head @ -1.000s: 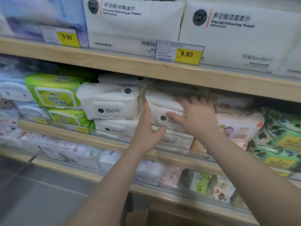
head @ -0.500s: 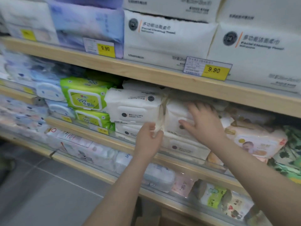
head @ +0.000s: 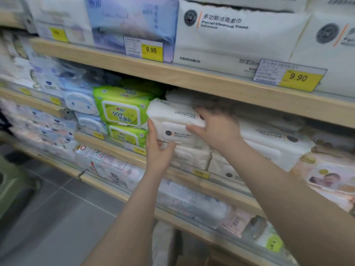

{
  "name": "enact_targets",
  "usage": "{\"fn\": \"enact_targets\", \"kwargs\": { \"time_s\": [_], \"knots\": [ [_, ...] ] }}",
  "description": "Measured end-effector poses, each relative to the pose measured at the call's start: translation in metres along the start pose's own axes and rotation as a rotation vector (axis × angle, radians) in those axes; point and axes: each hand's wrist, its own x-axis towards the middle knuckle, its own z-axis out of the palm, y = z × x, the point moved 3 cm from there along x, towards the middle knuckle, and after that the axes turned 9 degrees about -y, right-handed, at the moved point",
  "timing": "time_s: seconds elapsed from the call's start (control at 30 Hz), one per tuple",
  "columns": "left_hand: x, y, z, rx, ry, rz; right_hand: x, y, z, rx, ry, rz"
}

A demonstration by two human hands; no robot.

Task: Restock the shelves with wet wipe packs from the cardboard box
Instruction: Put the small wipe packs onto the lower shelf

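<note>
Head view: Your left hand (head: 158, 148) grips the lower left corner of a white wet wipe pack (head: 173, 121), fingers up its left end and thumb curled under its front edge. Your right hand (head: 215, 129) holds the same pack at its right end, fingers over the top and thumb pressed on the front face beside the flip lid (head: 176, 134). Both hands are clamped on this one pack, with the pack between them.

The pack sits tilted at the front of the middle shelf (head: 123, 148), resting on a stack of white packs (head: 192, 158) directly under your hands. Just left of your left hand stand two green wipe packs (head: 121, 112), one on top of the other. Further left are pale blue packs (head: 82, 100). To the right of your right hand lie more white packs (head: 274, 139), and beyond them a pack printed with a baby picture (head: 326, 179).

Above your hands, the upper shelf (head: 192, 77) carries large white facial towel packs (head: 230, 37) and yellow price tags (head: 296, 77) reading 9.90. Below your forearms, the lower shelf (head: 192, 214) holds further packs, blurred. The cardboard box cannot be made out.
</note>
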Motion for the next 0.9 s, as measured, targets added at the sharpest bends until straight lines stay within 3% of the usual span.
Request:
{"fn": "enact_targets", "kwargs": {
  "time_s": [0.2,0.57,0.77,0.9],
  "knots": [
    [0.021,0.004,0.004,0.208,0.001,-0.028,-0.017,0.000,0.003,-0.097,0.199,0.066],
    [0.040,0.003,0.005,0.196,-0.087,-0.038,-0.001,-0.001,0.011,-0.146,0.143,0.174],
    [0.013,0.000,0.008,0.140,-0.068,-0.073,-0.015,0.003,0.002,0.009,0.082,0.058],
    [-0.005,0.002,-0.018,0.136,-0.048,-0.078,-0.037,-0.007,-0.008,0.081,0.135,-0.107]
  ]
}}
